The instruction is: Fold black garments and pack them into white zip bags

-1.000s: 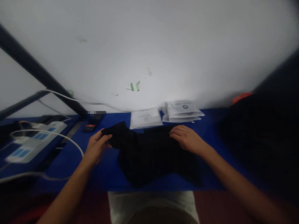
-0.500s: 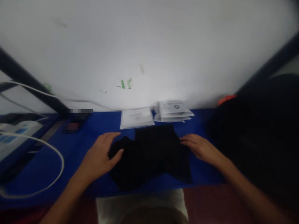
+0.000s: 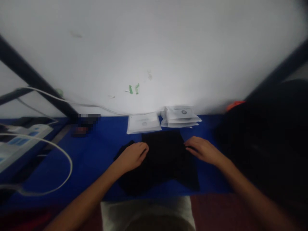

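Note:
A black cloth garment (image 3: 166, 157) lies spread before me, its outline dark with few folds showing. My left hand (image 3: 135, 155) rests over its left part, fingers curled together and closed on the fabric; the fingertips are partly hidden. At the garment's upper right edge, my right hand (image 3: 201, 149) has its thumb and fingertips brought together on the border of the cloth. Just behind the garment lie a flat white plastic packet (image 3: 143, 123) and a small pile of similar packets (image 3: 181, 116).
The blue table cover (image 3: 96, 154) carries a white power strip (image 3: 26, 141) at left, with a looping white cable (image 3: 69, 160). A white wall (image 3: 154, 48) rises behind the table. A large black mass (image 3: 264, 154) fills the right side, with something orange (image 3: 235, 105) behind it.
My left hand has moved right over the garment, and its spread fingers have closed. My right hand stays at the right edge. The view has shifted slightly.

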{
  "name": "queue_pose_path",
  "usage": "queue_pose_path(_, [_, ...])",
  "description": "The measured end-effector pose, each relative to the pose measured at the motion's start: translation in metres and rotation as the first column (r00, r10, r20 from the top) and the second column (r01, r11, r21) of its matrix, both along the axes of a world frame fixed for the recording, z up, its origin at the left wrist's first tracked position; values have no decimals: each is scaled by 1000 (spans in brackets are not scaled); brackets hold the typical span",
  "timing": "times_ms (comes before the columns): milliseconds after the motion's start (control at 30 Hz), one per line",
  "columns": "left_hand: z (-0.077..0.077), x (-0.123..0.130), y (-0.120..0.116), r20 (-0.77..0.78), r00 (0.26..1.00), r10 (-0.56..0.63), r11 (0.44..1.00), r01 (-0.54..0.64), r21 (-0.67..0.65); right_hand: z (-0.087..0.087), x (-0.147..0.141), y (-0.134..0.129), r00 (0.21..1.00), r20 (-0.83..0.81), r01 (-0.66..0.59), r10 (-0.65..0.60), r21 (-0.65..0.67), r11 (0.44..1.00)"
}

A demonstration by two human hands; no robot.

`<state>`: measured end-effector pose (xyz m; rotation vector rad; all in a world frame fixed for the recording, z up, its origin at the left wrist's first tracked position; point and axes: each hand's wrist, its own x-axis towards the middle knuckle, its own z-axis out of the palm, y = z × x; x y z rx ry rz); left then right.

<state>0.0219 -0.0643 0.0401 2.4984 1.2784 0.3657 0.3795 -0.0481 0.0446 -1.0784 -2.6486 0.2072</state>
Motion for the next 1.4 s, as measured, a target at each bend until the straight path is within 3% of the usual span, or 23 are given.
queue_pose_path(133, [12,1,2,37,998,-47,999,47,-5,3,-17,20,994,10,109,-110,99,989])
queue_pose_path(300, [5,12,-3,-42,992,-116,993,118,24,-3,-28,38,978,43,194,-204,166,967])
queue_pose_path(367, [1,10,5,-27,998,-48,997,49,54,-6,-28,43,970,53,225,-238,177,958])
queue_pose_path(433, [-1,4,20,-5,996,92,993,-91,81,-9,-30,47,956,81,261,-282,203,944])
queue_pose_path(533, [-3,-2,49,-30,963,269,957,-264,117,-12,-35,54,924,141,305,-354,284,909])
queue_pose_path(633, [-5,-3,67,-69,939,337,932,-323,164,-12,-43,56,907,155,324,-391,335,885])
queue_pose_path(767, [-5,-5,53,-74,942,328,926,-305,221,-10,-49,42,945,78,269,-317,367,891])
queue_pose_path(900, [-3,-17,26,-38,993,111,986,-105,133,-14,-50,23,992,99,61,-79,172,983])
queue_pose_path(1067, [12,-23,2,14,1000,-10,993,9,115,-11,-45,10,991,134,19,-17,-15,1000])
queue_pose_path(1167, [31,-22,-21,35,998,-54,994,50,92,11,-38,-4,1000,21,-7,10,-132,991])
queue_pose_path(1267, [47,-25,-46,11,988,-155,985,155,-68,39,-32,-27,997,-49,-73,60,-339,938])
queue_pose_path(1400, [50,-32,-61,65,971,-228,933,237,-269,53,-35,-51,998,34,-31,53,-473,880])
